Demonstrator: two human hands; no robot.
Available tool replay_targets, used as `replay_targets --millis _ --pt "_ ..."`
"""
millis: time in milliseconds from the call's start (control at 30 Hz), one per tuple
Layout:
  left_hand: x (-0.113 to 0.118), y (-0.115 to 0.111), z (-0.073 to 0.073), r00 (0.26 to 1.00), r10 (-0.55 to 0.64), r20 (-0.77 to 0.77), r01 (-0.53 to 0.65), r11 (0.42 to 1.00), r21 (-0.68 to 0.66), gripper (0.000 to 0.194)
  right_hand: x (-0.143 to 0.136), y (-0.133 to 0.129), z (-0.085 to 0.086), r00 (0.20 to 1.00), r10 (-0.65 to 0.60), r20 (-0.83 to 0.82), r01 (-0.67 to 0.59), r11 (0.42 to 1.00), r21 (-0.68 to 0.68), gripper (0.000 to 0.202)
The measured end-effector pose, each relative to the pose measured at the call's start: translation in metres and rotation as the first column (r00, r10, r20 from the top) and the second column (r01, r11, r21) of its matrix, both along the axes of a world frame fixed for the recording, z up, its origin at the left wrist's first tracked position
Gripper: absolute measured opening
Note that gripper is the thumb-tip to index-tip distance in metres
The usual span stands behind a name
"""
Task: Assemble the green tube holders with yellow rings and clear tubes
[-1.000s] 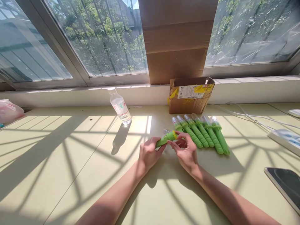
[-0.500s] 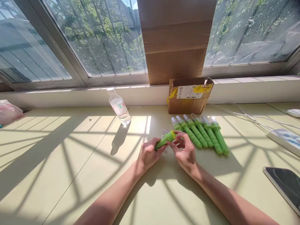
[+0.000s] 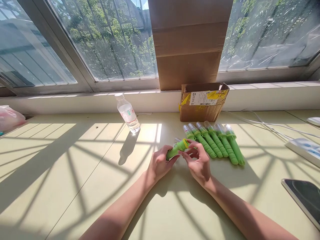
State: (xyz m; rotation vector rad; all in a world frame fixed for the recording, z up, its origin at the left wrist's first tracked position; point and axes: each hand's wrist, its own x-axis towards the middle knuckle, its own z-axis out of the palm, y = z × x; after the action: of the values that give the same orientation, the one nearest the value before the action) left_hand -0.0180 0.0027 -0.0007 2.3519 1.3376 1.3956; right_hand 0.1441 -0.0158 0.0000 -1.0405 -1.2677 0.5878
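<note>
A green ribbed tube (image 3: pixel 177 149) with a yellow ring at its upper right end is held above the table, tilted. My left hand (image 3: pixel 161 161) is wrapped round its lower left part. At the ringed end, the fingers of my right hand (image 3: pixel 198 162) are closed on the tube. A small clear piece (image 3: pixel 177 140) shows just behind the tube, partly hidden. To the right of my right hand, several green tubes with clear caps (image 3: pixel 220 143) lie side by side on the table.
An open cardboard box (image 3: pixel 200 111) stands behind the tubes. A water bottle (image 3: pixel 128 115) stands at the back left. On the right are a power strip (image 3: pixel 302 150), white cables (image 3: pixel 270 125) and a phone (image 3: pixel 303 196). A pink bag (image 3: pixel 11 118) is at the far left.
The whole view has shifted very slightly. Both hands keep nearly the same hold on the green tube.
</note>
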Motion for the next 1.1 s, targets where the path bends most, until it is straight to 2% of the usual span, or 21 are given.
replay_targets --millis 167,367,633,933,1000,1100 --pt "0.000 -0.002 -0.002 0.999 0.003 0.034 -0.005 0.998 0.066 0.008 0.000 0.000 0.000 1.000 -0.010 0.029 0.007 0.996 0.093 0.023" --pt "-0.003 -0.002 0.000 0.994 -0.061 0.089 0.050 0.990 0.129 0.013 0.001 -0.001 0.000 0.991 0.062 0.114 -0.080 0.984 0.157 0.025" --pt "-0.005 -0.002 0.003 0.995 -0.094 0.038 0.091 0.993 0.079 0.019 -0.001 0.000 0.000 0.993 0.018 0.117 -0.036 0.986 0.161 0.026" --pt "-0.005 -0.004 0.007 0.995 -0.099 -0.003 0.099 0.994 0.052 0.016 0.001 -0.002 0.004 0.987 0.126 0.102 -0.139 0.981 0.137 0.032" --pt "-0.005 -0.004 0.008 0.996 -0.095 -0.001 0.095 0.995 0.043 0.015 0.001 -0.002 0.004 0.986 0.133 0.101 -0.145 0.981 0.128 0.030" --pt "-0.004 -0.005 0.010 0.995 -0.093 -0.036 0.094 0.996 0.014 0.017 0.001 -0.002 0.004 0.991 0.081 0.105 -0.093 0.989 0.112 0.022"
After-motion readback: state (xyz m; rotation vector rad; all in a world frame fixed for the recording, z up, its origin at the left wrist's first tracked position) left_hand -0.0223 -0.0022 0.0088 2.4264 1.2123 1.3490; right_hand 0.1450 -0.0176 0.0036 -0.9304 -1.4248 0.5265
